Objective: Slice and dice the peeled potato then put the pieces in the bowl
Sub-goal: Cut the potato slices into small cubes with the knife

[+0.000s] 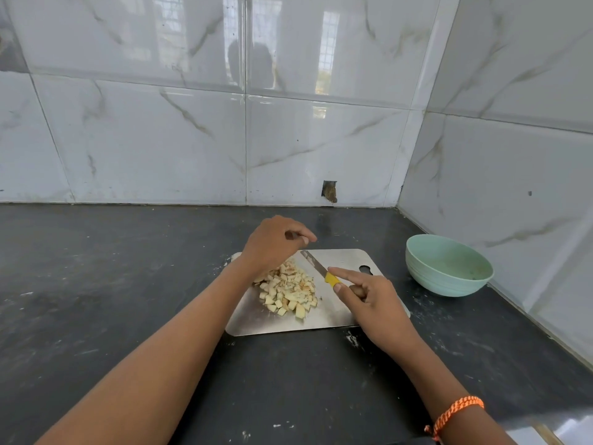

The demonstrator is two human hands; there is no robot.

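Potato's done being cut: pile of pale yellow diced potato cubes (287, 292) sits mid-left on the flat steel cutting board (333, 316). Small knife with yellow handle and steel blade (317, 268) lies on the board just right of the pile. Right hand (373, 303) is at the handle, index finger straight, other fingers loosely curled; can't tell if it grips the handle. Left hand (272, 244) hovers over the pile's far edge, loosely curled, nothing visibly held. Mint-green round bowl (447, 264) stands off the board's right end, no potato visible inside. Step in hand looks like the transfer: gather cubes, carry them to the bowl.
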